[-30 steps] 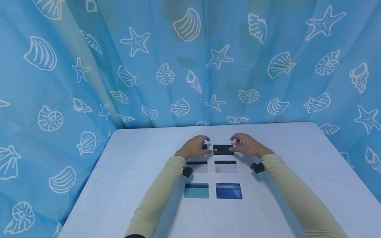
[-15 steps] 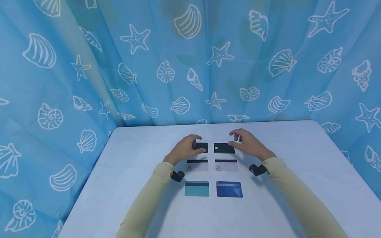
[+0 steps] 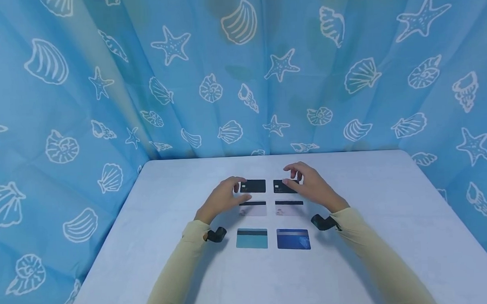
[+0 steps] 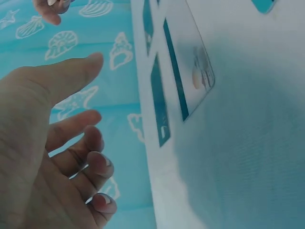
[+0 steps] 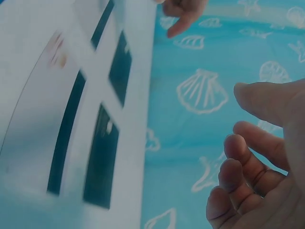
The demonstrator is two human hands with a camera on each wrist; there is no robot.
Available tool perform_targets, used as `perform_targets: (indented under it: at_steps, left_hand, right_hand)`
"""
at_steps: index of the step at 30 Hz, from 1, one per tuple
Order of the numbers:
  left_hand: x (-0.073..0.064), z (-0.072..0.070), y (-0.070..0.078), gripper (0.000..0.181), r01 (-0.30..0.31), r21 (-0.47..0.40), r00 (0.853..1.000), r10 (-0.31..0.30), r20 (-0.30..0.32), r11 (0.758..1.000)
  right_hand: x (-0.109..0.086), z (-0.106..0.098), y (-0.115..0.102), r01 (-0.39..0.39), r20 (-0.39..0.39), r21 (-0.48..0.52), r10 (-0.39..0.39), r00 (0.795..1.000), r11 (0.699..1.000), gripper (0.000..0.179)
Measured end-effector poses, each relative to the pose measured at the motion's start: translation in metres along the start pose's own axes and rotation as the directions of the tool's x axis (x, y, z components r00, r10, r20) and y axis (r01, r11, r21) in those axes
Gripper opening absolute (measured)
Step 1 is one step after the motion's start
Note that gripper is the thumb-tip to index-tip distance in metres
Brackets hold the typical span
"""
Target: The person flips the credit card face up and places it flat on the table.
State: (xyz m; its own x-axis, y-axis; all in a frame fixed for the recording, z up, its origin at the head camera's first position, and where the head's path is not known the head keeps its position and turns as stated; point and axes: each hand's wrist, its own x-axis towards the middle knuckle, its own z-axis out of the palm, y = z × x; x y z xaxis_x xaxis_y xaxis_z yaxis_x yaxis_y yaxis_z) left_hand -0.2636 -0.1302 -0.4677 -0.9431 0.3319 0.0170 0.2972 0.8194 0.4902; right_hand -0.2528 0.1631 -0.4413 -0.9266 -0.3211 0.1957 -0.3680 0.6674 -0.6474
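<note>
Cards lie in two columns on the white table. At the back, a black card is on the left and another black card on the right. Below them are two pale pink cards with dark stripes, a left one and a right one. My left hand hovers beside the left black card, thumb and fingers apart, holding nothing. Over the right black card hangs my right hand, hiding its right part. The right wrist view shows that hand raised, its loosely bent fingers holding nothing.
Nearer the front lie a teal card on the left and a blue card on the right. A blue curtain with white shells hangs behind the white table. Black cameras are strapped to both wrists.
My left hand has drawn back to the left and nearer, uncovering the left black card. My right hand has shifted slightly left, over the right black card. The cards seem unmoved.
</note>
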Motion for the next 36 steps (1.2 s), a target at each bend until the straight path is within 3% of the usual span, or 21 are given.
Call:
perform_targets:
  at_steps: [11, 24, 30, 36]
  left_hand:
    - [-0.018, 0.001, -0.004, 0.066, -0.007, -0.040, 1.000, 0.008, 0.026, 0.999]
    - [-0.026, 0.002, -0.009, 0.067, 0.016, -0.014, 0.999, -0.016, 0.048, 1.000]
    - [-0.027, 0.005, -0.013, 0.067, 0.048, -0.005, 0.995, -0.048, 0.089, 0.999]
    - [-0.026, 0.006, -0.016, 0.068, 0.054, 0.022, 0.992, -0.056, 0.113, 0.998]
  right_hand:
    - [-0.004, 0.013, -0.029, 0.030, -0.025, 0.012, -0.030, 0.999, 0.999, 0.043]
    - [-0.012, 0.040, -0.036, 0.019, -0.053, 0.046, -0.016, 0.998, 0.999, 0.043]
    - [-0.016, 0.054, -0.038, 0.002, -0.039, 0.050, 0.000, 0.999, 0.999, 0.043]
    - [-0.015, 0.065, -0.039, 0.004, 0.028, -0.014, -0.003, 1.000, 1.000, 0.047]
